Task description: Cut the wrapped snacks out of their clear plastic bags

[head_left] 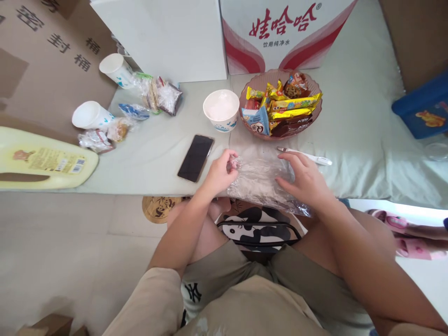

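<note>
Beige shirt (252,308) is being seen closest; crinkly clear plastic (257,179) is being pinched by the left hand (220,172), partly covered by the loosely spread right hand (308,179), forearms (185,224) angling inward.

Read from the plastic bag (257,179), with twelve away from the body, passage is barred between twelve and one by the snack bowl (261,79), which is backed closely by a printed carton (276,37). At eleven, a paper cup (221,112) is set so near the bowl that hardly any gap is left. Toward ten, the flat phone (195,158) could be passed over; beyond it, open tablecloth (147,151) is bounded by wrapped snacks (168,98) at ten and a yellow jug (49,151) at nine. Toward two, a broad lane is left between bowl and blue tub (425,105), with only a low white tool (318,159) to be crossed.
</note>
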### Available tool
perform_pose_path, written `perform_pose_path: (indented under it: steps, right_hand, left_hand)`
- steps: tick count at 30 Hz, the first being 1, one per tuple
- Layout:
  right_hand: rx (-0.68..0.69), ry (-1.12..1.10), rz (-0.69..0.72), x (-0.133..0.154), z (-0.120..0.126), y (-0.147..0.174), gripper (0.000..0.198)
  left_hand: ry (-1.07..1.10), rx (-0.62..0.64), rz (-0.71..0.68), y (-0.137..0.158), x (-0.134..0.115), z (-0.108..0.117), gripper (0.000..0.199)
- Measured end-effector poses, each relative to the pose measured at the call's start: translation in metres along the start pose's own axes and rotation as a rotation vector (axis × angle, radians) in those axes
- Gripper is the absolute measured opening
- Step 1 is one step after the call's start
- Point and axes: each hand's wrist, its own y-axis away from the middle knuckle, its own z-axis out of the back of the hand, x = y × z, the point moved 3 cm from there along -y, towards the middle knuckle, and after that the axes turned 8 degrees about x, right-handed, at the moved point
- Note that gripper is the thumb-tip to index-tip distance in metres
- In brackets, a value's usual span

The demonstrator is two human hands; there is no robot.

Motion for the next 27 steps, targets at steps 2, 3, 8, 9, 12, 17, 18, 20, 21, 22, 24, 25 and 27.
perform_pose_path:
  steps: [2, 3, 8, 9, 12, 17, 18, 20, 21, 22, 24, 25, 27]
  right_hand:
    - [0.062, -0.058, -0.008, 0.001, 0.001, 0.0, 0.05]
    - [0.092, -0.104, -0.019, 0.001, 0.002, 0.0, 0.052]
    - [0.318, -0.525, -0.003, 0.007, 0.01, 0.004, 0.071]
    - [0.37, -0.614, 0.018, 0.01, 0.009, 0.005, 0.076]
    - [0.496, -0.84, 0.115, 0.022, 0.0, 0.006, 0.084]
    - [0.694, -1.145, 0.185, 0.041, -0.025, 0.009, 0.096]
    - [0.686, -1.161, 0.147, 0.043, -0.028, 0.009, 0.094]
    - [0.633, -1.17, 0.107, 0.045, -0.032, 0.009, 0.086]
    - [0.614, -1.175, 0.112, 0.047, -0.034, 0.008, 0.082]
    - [0.612, -1.185, 0.124, 0.05, -0.035, 0.008, 0.078]
    - [0.656, -1.203, 0.127, 0.055, -0.038, 0.009, 0.066]
    - [0.698, -1.197, 0.109, 0.056, -0.041, 0.011, 0.057]
    - [0.796, -1.185, 0.056, 0.059, -0.045, 0.013, 0.04]
  left_hand:
    - [0.211, 0.065, -0.012, 0.001, 0.0, -0.002, 0.037]
    - [0.307, 0.118, -0.011, 0.002, -0.001, -0.004, 0.038]
    - [0.597, 0.581, 0.033, 0.014, -0.023, -0.018, 0.04]
    - [0.634, 0.676, 0.043, 0.017, -0.028, -0.021, 0.04]
    - [0.747, 0.845, 0.052, 0.023, -0.037, -0.025, 0.043]
    - [0.849, 0.943, 0.053, 0.019, -0.037, -0.018, 0.059]
    - [0.859, 0.941, 0.059, 0.018, -0.036, -0.017, 0.062]
    - [0.884, 0.911, 0.07, 0.017, -0.032, -0.013, 0.066]
    - [0.9, 0.886, 0.074, 0.016, -0.031, -0.012, 0.068]
    - [0.917, 0.86, 0.074, 0.016, -0.03, -0.011, 0.07]
    - [0.947, 0.82, 0.066, 0.015, -0.028, -0.01, 0.074]
    - [0.956, 0.805, 0.064, 0.015, -0.027, -0.01, 0.075]
    - [0.956, 0.778, 0.065, 0.014, -0.026, -0.009, 0.075]
